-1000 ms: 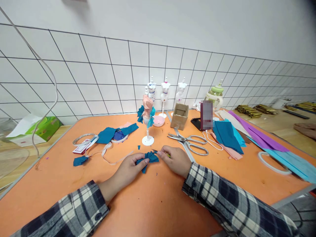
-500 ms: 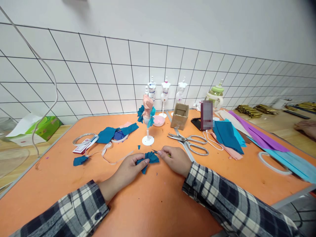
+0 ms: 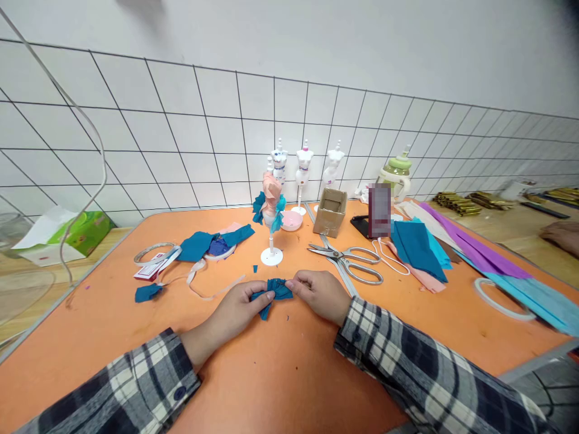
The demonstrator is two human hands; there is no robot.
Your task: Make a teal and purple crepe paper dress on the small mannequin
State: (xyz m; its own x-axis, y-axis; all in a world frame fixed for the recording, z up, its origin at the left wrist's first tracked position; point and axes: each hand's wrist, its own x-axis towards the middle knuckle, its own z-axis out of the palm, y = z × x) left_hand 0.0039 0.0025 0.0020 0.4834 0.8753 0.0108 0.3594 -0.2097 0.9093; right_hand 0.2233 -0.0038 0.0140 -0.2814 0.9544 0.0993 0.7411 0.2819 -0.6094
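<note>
A small pleated piece of teal crepe paper point(image 3: 274, 292) lies on the orange table point(image 3: 271, 374) between my two hands. My left hand point(image 3: 239, 307) pinches its lower left end, fingers closed on it. My right hand point(image 3: 319, 293) is closed too, thumb and forefinger pinching the paper's right edge. Just behind stands a small white mannequin point(image 3: 271, 208) on a round foot, dressed in pink and teal paper.
Large scissors point(image 3: 350, 262) lie right of the mannequin. A cardboard box point(image 3: 330, 212), a pink dish point(image 3: 291, 220), three bare mannequins point(image 3: 304, 166) and a green bottle point(image 3: 395, 175) stand behind. Teal scraps and tape rolls point(image 3: 154, 254) lie left; paper sheets point(image 3: 474, 253) lie right. Another person's hand point(image 3: 561, 232) rests far right.
My right hand has moved left to the fanned paper and pinched its right edge. The thin tool it held before no longer shows. The paper is now gathered tighter.
</note>
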